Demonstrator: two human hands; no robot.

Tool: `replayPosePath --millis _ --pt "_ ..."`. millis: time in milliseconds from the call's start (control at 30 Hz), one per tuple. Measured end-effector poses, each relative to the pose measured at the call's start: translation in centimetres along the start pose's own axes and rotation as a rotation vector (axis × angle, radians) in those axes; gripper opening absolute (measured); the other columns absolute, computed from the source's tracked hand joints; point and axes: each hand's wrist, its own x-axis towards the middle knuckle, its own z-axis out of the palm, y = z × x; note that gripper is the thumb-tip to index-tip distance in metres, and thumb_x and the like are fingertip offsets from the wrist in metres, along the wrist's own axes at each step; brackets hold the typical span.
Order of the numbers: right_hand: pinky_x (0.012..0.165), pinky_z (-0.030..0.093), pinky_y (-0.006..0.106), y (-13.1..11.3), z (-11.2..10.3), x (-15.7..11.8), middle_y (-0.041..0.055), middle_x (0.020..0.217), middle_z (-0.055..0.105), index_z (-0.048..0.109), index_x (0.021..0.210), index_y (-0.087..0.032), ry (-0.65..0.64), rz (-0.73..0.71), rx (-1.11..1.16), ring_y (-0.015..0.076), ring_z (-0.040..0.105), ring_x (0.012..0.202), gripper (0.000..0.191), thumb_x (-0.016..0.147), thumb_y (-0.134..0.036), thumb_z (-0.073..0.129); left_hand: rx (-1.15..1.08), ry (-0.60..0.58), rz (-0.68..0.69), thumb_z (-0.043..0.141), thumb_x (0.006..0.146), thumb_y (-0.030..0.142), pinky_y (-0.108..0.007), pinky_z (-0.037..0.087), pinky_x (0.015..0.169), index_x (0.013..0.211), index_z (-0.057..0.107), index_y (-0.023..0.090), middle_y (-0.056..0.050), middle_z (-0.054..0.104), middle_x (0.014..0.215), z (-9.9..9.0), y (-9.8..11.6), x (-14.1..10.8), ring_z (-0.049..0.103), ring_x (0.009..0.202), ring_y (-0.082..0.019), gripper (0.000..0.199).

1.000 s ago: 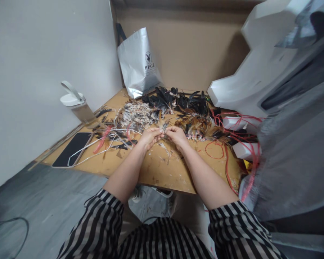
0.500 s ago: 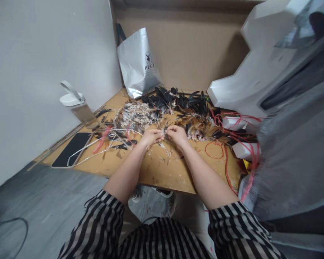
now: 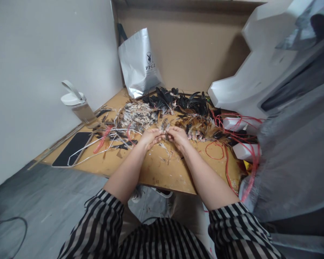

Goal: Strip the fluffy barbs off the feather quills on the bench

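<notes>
My left hand and my right hand meet over the middle of the table, their fingers closed in a pinch. Between the fingertips are small brownish feathers, with tips pointing away from me. Behind my left hand lies a heap of pale, speckled feathers. Brown feathers spread just right of my right hand. Farther back is a row of black feathers. Loose feather scraps are scattered on the tabletop below my hands.
A phone and a lidded bottle stand at the left. White and red ties lie among feathers. A silver bag leans at the back. Red cords, white angular pieces and grey plastic sheeting crowd the right side of the table.
The feathers between my fingertips look more spread apart now. My right hand has shifted slightly, and both hands stay close together in the same place.
</notes>
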Motion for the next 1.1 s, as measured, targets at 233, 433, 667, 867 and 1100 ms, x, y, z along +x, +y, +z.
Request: replayPosePath --millis 233,433,667,867,1100 --pt "0.038 0.023 0.018 -0.05 0.37 -0.43 -0.0057 0.044 0.048 0.055 0.061 -0.015 0.035 -0.048 -0.079 0.0046 0.035 0.038 0.022 0.053 -0.032 0.067 0.062 -0.065 -0.036 0.062 0.069 0.008 -0.012 0.043 0.044 0.073 0.06 0.007 -0.008 0.065 0.066 0.05 -0.26 -0.11 0.061 0.054 -0.009 0.005" --pt "0.042 0.027 0.019 0.27 0.49 -0.26 -0.0052 0.046 0.05 0.055 0.061 -0.015 0.054 -0.102 -0.15 0.0053 0.037 0.041 0.024 0.054 -0.036 0.065 0.039 -0.043 -0.019 0.061 0.069 0.006 -0.012 0.044 0.045 0.074 0.06 0.006 -0.007 0.064 0.063 0.19 -0.26 -0.16 0.061 0.053 -0.008 0.005" --pt "0.041 0.028 0.019 0.39 0.42 -0.25 -0.0052 0.047 0.05 0.054 0.061 -0.016 0.062 -0.087 -0.156 0.0057 0.038 0.041 0.026 0.053 -0.038 0.067 0.039 -0.037 -0.008 0.062 0.067 0.005 -0.011 0.044 0.046 0.071 0.06 0.006 -0.006 0.064 0.062 0.34 -0.22 -0.22 0.059 0.051 -0.007 0.004" --pt "0.039 0.026 0.018 0.42 0.25 -0.1 -0.0063 0.044 0.047 0.052 0.061 -0.016 0.008 -0.009 -0.024 0.0048 0.037 0.038 0.03 0.054 -0.04 0.069 0.057 -0.084 0.01 0.065 0.066 0.008 -0.011 0.044 0.047 0.071 0.062 0.006 -0.006 0.064 0.064 0.02 -0.43 -0.01 0.059 0.052 -0.006 0.006" --pt "0.04 0.029 0.018 0.41 0.5 -0.31 -0.0064 0.044 0.047 0.051 0.059 -0.017 0.004 -0.038 0.016 0.005 0.039 0.04 0.03 0.053 -0.04 0.07 0.055 -0.125 0.002 0.066 0.065 0.01 -0.012 0.045 0.049 0.073 0.063 0.006 -0.008 0.065 0.068 -0.29 -0.73 0.27 0.06 0.056 -0.007 0.01"
